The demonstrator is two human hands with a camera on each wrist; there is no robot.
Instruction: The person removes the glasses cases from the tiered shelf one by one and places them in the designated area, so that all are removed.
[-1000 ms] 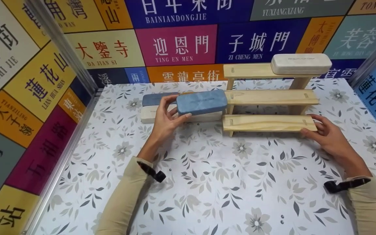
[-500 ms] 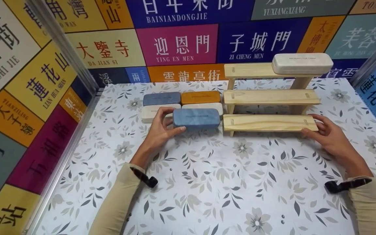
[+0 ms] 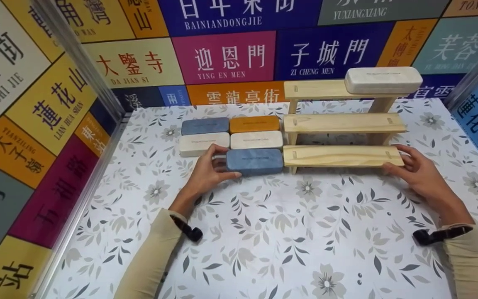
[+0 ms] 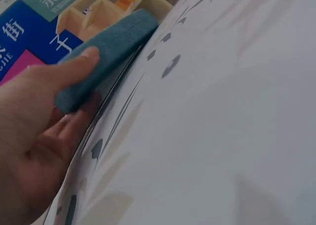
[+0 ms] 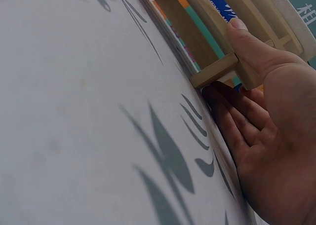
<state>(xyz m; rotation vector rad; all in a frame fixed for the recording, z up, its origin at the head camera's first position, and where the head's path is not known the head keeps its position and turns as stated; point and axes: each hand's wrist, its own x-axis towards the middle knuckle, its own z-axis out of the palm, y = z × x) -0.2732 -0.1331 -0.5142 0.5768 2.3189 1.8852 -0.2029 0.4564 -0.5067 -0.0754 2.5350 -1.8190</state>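
Observation:
My left hand [image 3: 208, 172] pinches the left end of a blue glasses case [image 3: 254, 161], thumb in front and fingers behind. In the left wrist view the thumb lies along the side of the case [image 4: 106, 57], low over the tablecloth. The case stands in front of a white glasses case [image 3: 256, 139], its right end right at the lowest step. At the right end of a three-tier wooden stand [image 3: 342, 156], my right hand [image 3: 419, 170] grips the lowest step. In the right wrist view its thumb lies on the wood, with the fingers partly hidden behind.
Left of the stand sit a second white case [image 3: 204, 143], a grey-blue case [image 3: 205, 125] and an orange case [image 3: 254, 123]. Another white case [image 3: 383, 80] lies on the top step. Colourful lettered walls [image 3: 228, 56] enclose the flowered tablecloth [image 3: 280, 232].
My left hand has brought the blue glasses case down and toward me, from beside the middle step to beside the lowest step. The right hand stays on the stand.

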